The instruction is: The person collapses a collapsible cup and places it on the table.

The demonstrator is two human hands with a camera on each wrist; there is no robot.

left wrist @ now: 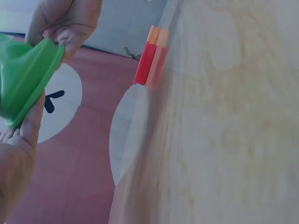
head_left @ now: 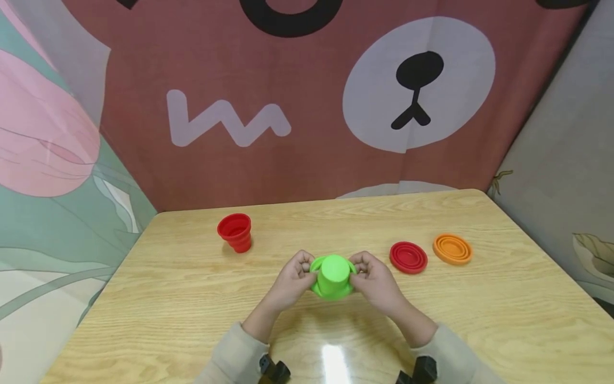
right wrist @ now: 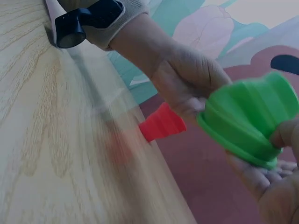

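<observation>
Between both hands is a green collapsible cup (head_left: 334,274), held above the table with its base turned up toward the head camera. My left hand (head_left: 293,280) pinches the rim on the left side, thumb against the wall. On the opposite side my right hand (head_left: 376,280) pinches the rim in the same way. In the right wrist view the green cup (right wrist: 252,116) shows stepped, partly extended walls, somewhat bent out of round. The left wrist view shows its wide rim (left wrist: 39,79) between the two hands.
A red collapsible cup (head_left: 236,233) stands extended at the back left of the wooden table (head_left: 168,298). To the right lie a flattened red cup (head_left: 408,257) and a flattened orange cup (head_left: 452,249). A printed curtain (head_left: 288,170) hangs behind the table's far edge.
</observation>
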